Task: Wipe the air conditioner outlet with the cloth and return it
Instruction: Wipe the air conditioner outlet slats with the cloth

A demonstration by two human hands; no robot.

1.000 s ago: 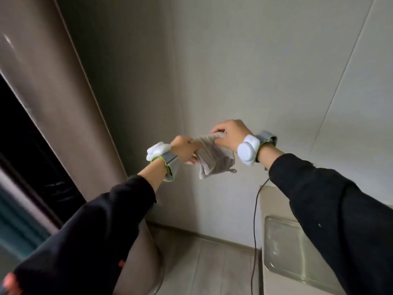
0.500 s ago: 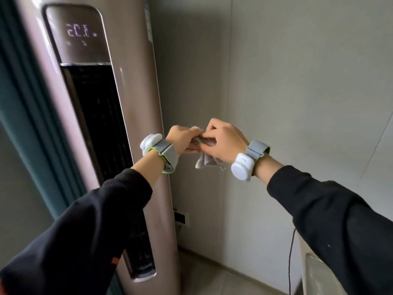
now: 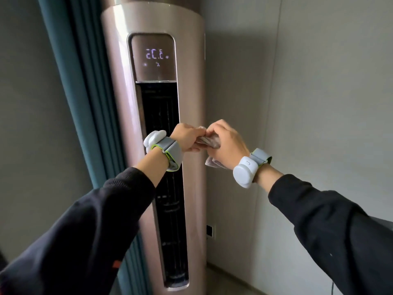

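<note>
A tall, rose-gold, column-shaped air conditioner (image 3: 153,145) stands upright and fills the middle of the view, now seen square-on; a second ago only its side and the bare wall beside it were in frame, so the person has turned to face it. A teal curtain (image 3: 70,103) hangs just to its left, and a pale grey wall (image 3: 297,103) meets it on the right. Down the front of the unit runs a long, dark vertical outlet (image 3: 163,116) with slats inside, and above that sits a lit display panel (image 3: 153,58) showing pale digits that are too blurred to read with certainty. Two arms in black sleeves reach forward from the bottom corners, each wrist wearing a white and grey strapped band. The left hand (image 3: 186,137) and right hand (image 3: 225,145) meet in front of the right part of the unit, level with the upper half of the outlet, both curled closed around a small grey cloth (image 3: 207,141). The cloth is bunched tightly between them, with a little tail showing below the right hand; a second ago it hung looser and more open. It is near the outlet but I cannot tell whether it touches the casing. The cloth seems gathered into a pad for wiping, and with the outlet now straight ahead, wiping looks ready to begin but not yet started.
</note>
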